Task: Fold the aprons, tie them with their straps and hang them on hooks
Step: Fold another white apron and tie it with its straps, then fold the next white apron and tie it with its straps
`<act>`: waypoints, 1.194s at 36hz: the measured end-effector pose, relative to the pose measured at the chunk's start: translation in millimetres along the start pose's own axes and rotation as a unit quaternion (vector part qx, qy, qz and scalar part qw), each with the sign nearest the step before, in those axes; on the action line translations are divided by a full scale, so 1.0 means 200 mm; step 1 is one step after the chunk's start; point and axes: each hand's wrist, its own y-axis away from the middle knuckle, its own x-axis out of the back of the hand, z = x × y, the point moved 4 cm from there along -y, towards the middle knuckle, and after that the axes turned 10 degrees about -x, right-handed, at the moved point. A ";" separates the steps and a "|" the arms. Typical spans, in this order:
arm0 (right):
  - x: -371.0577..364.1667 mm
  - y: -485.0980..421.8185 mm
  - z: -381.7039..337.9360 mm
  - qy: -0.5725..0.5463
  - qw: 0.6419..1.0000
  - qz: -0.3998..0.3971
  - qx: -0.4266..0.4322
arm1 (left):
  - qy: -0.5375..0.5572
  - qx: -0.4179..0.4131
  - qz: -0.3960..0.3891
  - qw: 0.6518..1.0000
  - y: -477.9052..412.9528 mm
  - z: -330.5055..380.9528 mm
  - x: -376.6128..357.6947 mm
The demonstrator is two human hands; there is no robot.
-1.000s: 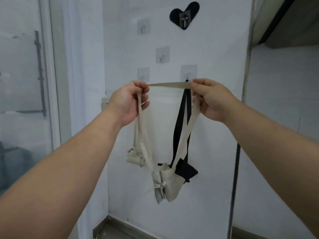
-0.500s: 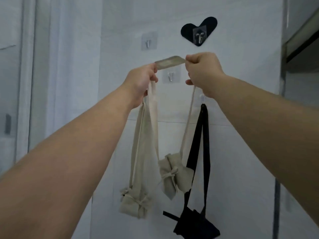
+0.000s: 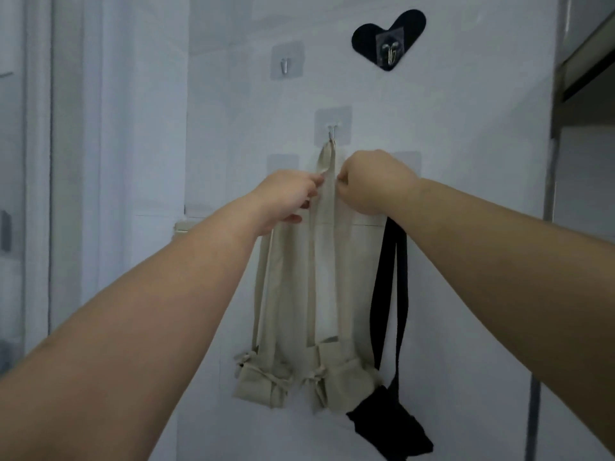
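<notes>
Soft, even, bluish light spreads over the white wall (image 3: 472,134). Faint shadows sit beside the beige straps (image 3: 324,194). Wide-angle stretch swells the left forearm (image 3: 133,327) at 7 o'clock and the right forearm (image 3: 515,277) at 4 o'clock. Edges look soft, perhaps from slight motion blur.

On middle hook (image 3: 331,133) a strap (image 3: 327,168), left hand (image 3: 289,194) and right hand (image 3: 376,181) either side, apron bundle (image 3: 342,377) below.
</notes>
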 end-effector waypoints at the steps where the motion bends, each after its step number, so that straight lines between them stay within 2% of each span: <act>1: 0.03 0.03 -0.01 -0.005 1.000 0.016 0.012 | -0.002 -0.005 0.008 1.000 0.03 0.01 0.02; 3: 0.09 0.09 0.00 -0.061 0.997 0.048 0.012 | 0.010 -0.014 0.037 0.999 0.08 0.04 0.07; 8: 0.16 0.27 0.07 -0.181 0.982 0.050 -0.004 | 0.038 -0.008 0.064 0.997 0.23 0.09 0.10; 18: 0.04 0.63 0.25 -0.269 0.961 0.003 -0.065 | 0.049 0.017 -0.037 0.998 0.56 0.13 -0.18; 25: 0.07 0.94 0.50 -0.328 0.935 -0.036 -0.128 | 0.076 0.010 -0.042 0.996 0.74 0.24 -0.44; 29: 0.14 1.23 0.81 -0.343 0.917 -0.052 -0.199 | 0.115 0.007 -0.063 0.991 0.89 0.36 -0.74; 35: 0.37 1.79 1.34 -0.346 0.878 -0.085 -0.319 | 0.184 0.018 -0.144 0.972 1.20 0.64 -1.37; 43: 0.74 2.68 2.13 -0.278 0.828 -0.053 -0.484 | 0.262 0.045 -0.277 0.923 1.78 1.03 -2.28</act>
